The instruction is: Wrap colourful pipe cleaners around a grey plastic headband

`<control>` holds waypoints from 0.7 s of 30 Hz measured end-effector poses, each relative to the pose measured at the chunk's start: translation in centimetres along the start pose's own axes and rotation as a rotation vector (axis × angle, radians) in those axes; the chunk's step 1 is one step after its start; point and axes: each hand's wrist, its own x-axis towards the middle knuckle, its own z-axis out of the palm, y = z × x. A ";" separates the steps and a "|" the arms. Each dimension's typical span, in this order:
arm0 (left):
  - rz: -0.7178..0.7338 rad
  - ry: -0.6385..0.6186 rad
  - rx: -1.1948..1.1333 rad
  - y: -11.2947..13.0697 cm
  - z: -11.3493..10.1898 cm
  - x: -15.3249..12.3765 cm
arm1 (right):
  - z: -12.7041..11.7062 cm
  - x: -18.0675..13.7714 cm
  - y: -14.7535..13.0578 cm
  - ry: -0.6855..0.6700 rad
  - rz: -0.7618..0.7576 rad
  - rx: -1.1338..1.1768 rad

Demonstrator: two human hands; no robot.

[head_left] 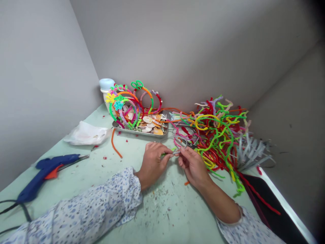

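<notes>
My left hand (153, 162) and my right hand (193, 165) meet over the pale green table (157, 210), fingers pinched. Between them they hold a thin metal headband (180, 139) whose loop rises toward the back, with a bit of green pipe cleaner (167, 153) at my left fingertips. Just right of my right hand lies a big tangle of coloured pipe cleaners (218, 135).
A metal tray (142, 133) with shells and finished decorated headbands (127, 101) stands at the back, a white jar (106, 86) behind it. A blue glue gun (48, 169) lies at left, a white bag (85, 133) beyond it, grey strips (254, 152) at right.
</notes>
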 end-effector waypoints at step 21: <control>-0.027 0.007 -0.007 -0.3 0.4 -0.1 | 0.2 0.0 0.1 0.042 -0.026 0.047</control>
